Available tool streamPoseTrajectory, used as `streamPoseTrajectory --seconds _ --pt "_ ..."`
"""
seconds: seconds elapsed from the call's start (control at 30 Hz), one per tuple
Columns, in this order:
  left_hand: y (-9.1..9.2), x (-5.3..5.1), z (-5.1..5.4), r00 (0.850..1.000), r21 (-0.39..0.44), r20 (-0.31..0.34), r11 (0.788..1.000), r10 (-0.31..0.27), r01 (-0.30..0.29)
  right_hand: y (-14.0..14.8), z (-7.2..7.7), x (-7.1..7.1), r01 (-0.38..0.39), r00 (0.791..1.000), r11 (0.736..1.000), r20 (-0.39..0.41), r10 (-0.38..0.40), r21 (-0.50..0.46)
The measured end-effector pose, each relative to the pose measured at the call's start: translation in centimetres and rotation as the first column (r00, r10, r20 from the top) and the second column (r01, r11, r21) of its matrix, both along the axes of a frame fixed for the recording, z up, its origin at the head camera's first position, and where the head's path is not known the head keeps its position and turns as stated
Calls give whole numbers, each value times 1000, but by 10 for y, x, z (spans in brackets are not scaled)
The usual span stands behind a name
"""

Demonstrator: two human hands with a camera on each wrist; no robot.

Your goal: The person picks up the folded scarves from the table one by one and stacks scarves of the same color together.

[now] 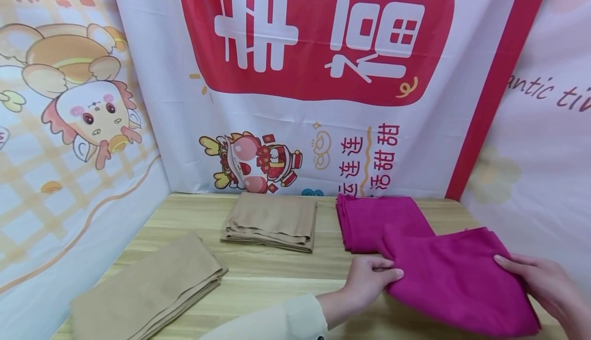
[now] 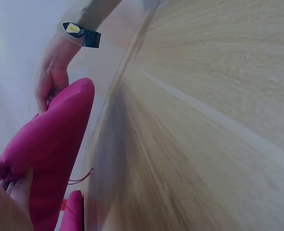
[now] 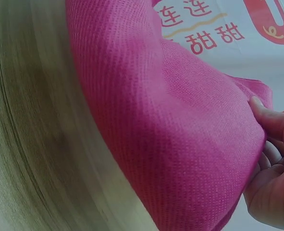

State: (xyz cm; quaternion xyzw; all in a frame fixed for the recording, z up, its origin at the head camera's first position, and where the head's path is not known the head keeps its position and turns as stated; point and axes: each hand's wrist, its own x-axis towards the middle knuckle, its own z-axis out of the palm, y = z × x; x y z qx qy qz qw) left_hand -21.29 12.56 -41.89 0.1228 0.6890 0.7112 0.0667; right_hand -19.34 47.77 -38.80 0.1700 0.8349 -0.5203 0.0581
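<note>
Backdrop: printed sheets on three sides, with a big red panel (image 1: 318,86) on the far one and a wood-grain table (image 1: 258,273) below, nothing fancy.
Magenta cloth: the held one (image 1: 457,283) is at the near right of the table, stretched between both hands. Looks lifted off the wood, and it sags a bit toward the near side.
Left hand: the left hand (image 1: 362,284) pinches the cloth's left edge, thumb on top and fingers tucked under, so the grip is narrow.
Right hand: the right hand (image 1: 547,281) has the right edge, thumb on top, fingers curled behind it in the right wrist view.
Other magenta: a second folded cloth (image 1: 380,219) lies at the far right. In the head view the held one overlaps its near corner; can't tell if they actually touch.
Tan pair: one folded tan cloth (image 1: 277,217) sits at the far middle, another (image 1: 148,286) lies slanted at the near left.
Handling tip: imo pinch through every layer, or the inner ones could slip out. Hold both hands level and pull gently outward to lose that sag. Fabric looks soft, so I'd smooth the bunched bit by the left thumb and watch the overlapping corner, since it could drag its neighbour askew.
</note>
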Motion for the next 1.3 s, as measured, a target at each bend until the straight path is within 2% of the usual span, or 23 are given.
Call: streamPoseTrajectory --seconds 0.27,0.53,0.77,1.03,1.3 --pt "-8 3 -5 1000 37 -12 999 10 -10 -11 -4 -2 -22 999 998 -41 19 -67" --pt "-17 6 -6 1000 27 -27 1000 7 -6 -18 -13 -6 -76 995 991 -67 69 -110" --pt "-25 7 -9 999 9 -48 1000 -1 1 -27 -13 -8 -109 994 986 -44 104 -129" --pt "-33 11 -11 1000 28 -9 1000 -13 13 -35 -14 -10 -126 992 981 -24 124 -150" --pt "-41 12 -13 1000 11 -10 1000 2 -2 -40 -20 -12 -154 988 974 -44 148 -167"
